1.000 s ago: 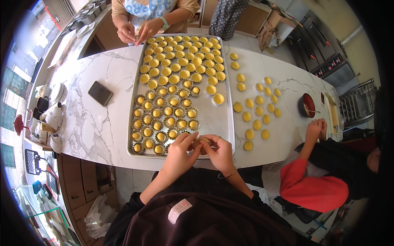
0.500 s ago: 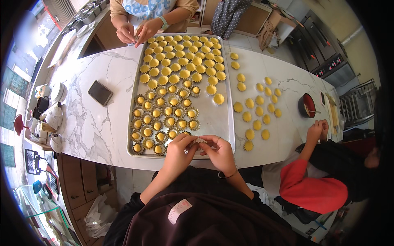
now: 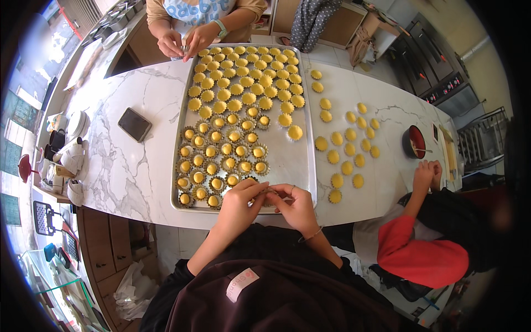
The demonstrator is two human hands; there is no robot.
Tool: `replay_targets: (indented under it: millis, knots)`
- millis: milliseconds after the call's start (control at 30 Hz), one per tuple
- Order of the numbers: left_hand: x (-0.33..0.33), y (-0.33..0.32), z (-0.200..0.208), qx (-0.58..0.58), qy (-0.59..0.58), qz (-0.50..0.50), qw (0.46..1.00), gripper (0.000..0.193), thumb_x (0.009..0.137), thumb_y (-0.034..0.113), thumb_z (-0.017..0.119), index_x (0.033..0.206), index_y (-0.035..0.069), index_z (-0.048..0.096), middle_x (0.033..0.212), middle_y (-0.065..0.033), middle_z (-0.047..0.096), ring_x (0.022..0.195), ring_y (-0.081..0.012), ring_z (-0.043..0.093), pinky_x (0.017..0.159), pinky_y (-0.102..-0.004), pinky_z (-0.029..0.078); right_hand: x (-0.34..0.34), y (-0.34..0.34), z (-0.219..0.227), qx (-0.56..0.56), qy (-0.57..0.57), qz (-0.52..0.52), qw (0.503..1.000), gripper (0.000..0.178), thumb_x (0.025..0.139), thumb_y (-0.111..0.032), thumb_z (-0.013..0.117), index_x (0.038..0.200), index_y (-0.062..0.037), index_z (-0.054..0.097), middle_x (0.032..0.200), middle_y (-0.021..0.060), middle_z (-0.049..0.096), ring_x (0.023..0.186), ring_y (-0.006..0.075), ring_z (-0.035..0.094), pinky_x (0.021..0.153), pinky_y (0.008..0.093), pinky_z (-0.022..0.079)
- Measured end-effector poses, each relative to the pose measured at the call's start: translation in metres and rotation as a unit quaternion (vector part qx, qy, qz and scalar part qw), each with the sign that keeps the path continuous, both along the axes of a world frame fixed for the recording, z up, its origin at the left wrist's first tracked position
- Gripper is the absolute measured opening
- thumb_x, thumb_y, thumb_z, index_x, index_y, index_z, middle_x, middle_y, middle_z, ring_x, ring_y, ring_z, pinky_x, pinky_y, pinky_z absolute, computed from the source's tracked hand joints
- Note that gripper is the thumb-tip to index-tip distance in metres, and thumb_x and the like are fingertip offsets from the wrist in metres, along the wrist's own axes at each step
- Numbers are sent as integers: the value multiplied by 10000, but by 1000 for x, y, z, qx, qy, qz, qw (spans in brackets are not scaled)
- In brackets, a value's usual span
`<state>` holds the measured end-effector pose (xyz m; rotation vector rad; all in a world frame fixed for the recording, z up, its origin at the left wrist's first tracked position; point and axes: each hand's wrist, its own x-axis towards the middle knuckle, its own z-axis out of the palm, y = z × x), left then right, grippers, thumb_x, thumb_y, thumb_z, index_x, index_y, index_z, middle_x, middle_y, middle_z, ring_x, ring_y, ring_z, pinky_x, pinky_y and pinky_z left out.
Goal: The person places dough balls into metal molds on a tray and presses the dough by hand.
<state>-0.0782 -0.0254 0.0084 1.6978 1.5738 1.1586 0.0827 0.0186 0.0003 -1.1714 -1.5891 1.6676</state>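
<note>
Marble-patterned table [image 3: 110, 171] carries large metal tray [image 3: 285, 163]. Yellow fluted shells [image 3: 249, 99] fill tray's far part; fluted tins with yellow balls [image 3: 227, 148] cluster at near left. Person's left hand [image 3: 243, 200] and right hand [image 3: 294, 206] meet above tray's near edge, each grip closed, fingertips pinching small piece [image 3: 270, 191] between them, mostly hidden. Loose yellow shells [image 3: 350, 134] right of tray; dark phone [image 3: 134, 124] left. Co-worker's hands [image 3: 200, 40] near tray's far left corner.
</note>
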Motion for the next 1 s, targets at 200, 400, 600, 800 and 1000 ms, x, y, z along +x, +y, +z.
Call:
replay_targets:
  millis: [200, 400, 600, 800, 1000]
  knots:
    - [6, -2, 16, -35, -64, 25, 997, 266, 770, -37, 652, 1035, -19, 654, 882, -119, 636, 724, -184, 635, 644, -273, 523, -1, -1, -10, -32, 62, -46, 996, 194, 885, -81, 626, 1043, 31, 614, 899, 78, 662, 758, 99, 629, 612, 220, 532]
    - [0, -1, -3, 7, -11, 2, 1000, 277, 770, -37, 646, 1047, -22, 646, 879, -120, 632, 713, -186, 638, 640, -272, 523, -4, -1, -4, 74, 2, -38, 997, 185, 856, -55, 650, 1014, 37, 627, 855, 84, 668, 745, 111, 650, 600, 226, 543]
    - [7, -1, 5, -41, -75, 51, 995, 249, 770, -36, 644, 1018, -26, 657, 859, -119, 628, 708, -187, 636, 638, -272, 520, -5, -1, -6, 48, 25, -65, 996, 192, 840, -42, 663, 1013, 33, 629, 890, 96, 668, 754, 124, 656, 619, 241, 544]
    - [9, 1, 3, -16, -32, 14, 999, 224, 768, -17, 648, 992, -37, 648, 815, -125, 613, 654, -208, 626, 597, -274, 513, 1, -2, -7, 103, -1, -62, 993, 178, 849, -47, 652, 1004, 39, 631, 872, 101, 668, 760, 129, 661, 628, 250, 554]
    - [19, 2, 2, -23, -45, 23, 998, 237, 753, -29, 670, 990, -25, 668, 839, -116, 637, 700, -193, 641, 644, -269, 520, 10, -5, -9, 57, 37, -88, 994, 184, 843, -77, 668, 985, 36, 640, 871, 114, 679, 747, 142, 666, 620, 256, 545]
